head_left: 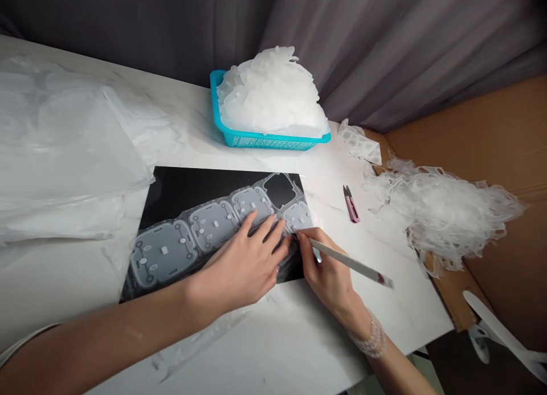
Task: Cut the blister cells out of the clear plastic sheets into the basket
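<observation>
Head view: we are looking down on a translucent moulded sheet point(171, 249), which is lying aslant on a black mat point(183, 184) upon the white table point(325, 349). Our left hand point(245, 264) is resting palm down on the sheet, its fingers parted. Our right hand point(327, 267) is gripping a slim, white-handled tool point(350, 261) like a pen, its tip pointing in beside the left fingertips; whether the tip is touching the sheet, we cannot tell.

Handling: we are judging the sheet to be light, thin and flexible, with a smooth face that may be sliding easily over the mat. The narrow webs between its rounded panels are appearing weakest, above all around the opening near the far right end, and may be tearing under a pull. We are therefore favouring a flat, spread hold on the panels, or a pinch at the broad outer rim.

Markings: we are finding no legible brand or label. The panels are bearing only moulded dots, bars and slots, and the handle is showing a small reddish mark near its rear end.
</observation>
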`<state>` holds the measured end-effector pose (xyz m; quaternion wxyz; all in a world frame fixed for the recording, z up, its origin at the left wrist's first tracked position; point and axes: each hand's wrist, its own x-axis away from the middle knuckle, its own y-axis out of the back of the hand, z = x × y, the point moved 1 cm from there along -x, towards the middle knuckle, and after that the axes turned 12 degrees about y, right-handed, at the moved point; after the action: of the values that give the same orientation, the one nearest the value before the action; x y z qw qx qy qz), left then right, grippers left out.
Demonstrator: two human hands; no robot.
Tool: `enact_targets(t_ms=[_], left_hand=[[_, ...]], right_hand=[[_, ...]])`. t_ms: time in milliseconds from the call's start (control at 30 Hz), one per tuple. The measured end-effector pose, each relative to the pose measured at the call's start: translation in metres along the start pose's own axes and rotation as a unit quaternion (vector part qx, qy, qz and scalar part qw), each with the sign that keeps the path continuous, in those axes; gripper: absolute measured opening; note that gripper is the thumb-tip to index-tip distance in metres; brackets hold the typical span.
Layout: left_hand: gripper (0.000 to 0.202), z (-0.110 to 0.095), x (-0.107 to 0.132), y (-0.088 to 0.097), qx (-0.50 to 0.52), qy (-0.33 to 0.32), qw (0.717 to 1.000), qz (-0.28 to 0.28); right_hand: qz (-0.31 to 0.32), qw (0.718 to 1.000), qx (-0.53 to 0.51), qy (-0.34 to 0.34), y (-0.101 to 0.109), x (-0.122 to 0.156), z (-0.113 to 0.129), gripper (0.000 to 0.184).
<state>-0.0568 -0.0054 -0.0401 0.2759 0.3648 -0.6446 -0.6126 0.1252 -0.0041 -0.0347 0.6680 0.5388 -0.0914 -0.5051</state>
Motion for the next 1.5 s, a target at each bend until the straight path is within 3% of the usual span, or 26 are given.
enact_targets(t_ms=[433,567,733,1000,1100,1200,1267,1333,1433,1500], left_hand=[[0.05,-0.002,0.001,-0.002,-0.011,-0.005,1.0,-0.003],[0.051,-0.003,0.003,-0.006,-0.008,-0.006,1.0,-0.019],[0.053,-0.003,0.003,-0.011,-0.007,-0.001,1.0,-0.03],[0.054,-0.003,0.004,-0.013,0.006,0.007,1.0,-0.027],[0.054,-0.003,0.004,-0.012,0.008,0.011,1.0,-0.02],[0.054,-0.003,0.004,-0.012,0.005,0.011,1.0,-0.012],[0.054,-0.002,0.004,-0.012,0.005,0.01,1.0,-0.009],[0.054,-0.002,0.004,-0.013,0.006,0.009,1.0,-0.008],[0.054,-0.002,0.005,-0.013,0.018,0.008,1.0,-0.007],[0.053,-0.002,0.004,-0.01,0.045,0.013,0.999,-0.002]], right_hand=[[-0.013,0.998,0.031,0.06,-0.009,0.003,-0.009,0.024],[0.007,0.993,0.057,0.104,-0.014,0.007,-0.015,0.036],[0.076,0.989,0.059,0.109,-0.015,0.01,-0.017,0.048],[0.089,0.985,0.072,0.132,-0.008,0.001,-0.008,0.042],[0.052,0.996,-0.011,0.071,-0.005,-0.004,-0.01,0.036],[-0.072,0.986,-0.122,-0.094,0.011,-0.006,-0.032,0.022],[-0.181,0.936,-0.208,-0.218,0.032,-0.003,-0.06,0.015],[-0.275,0.864,-0.295,-0.301,0.058,0.004,-0.093,0.012],[-0.274,0.835,-0.334,-0.34,0.091,0.013,-0.129,0.009],[-0.255,0.827,-0.357,-0.35,0.101,0.016,-0.135,0.012]])
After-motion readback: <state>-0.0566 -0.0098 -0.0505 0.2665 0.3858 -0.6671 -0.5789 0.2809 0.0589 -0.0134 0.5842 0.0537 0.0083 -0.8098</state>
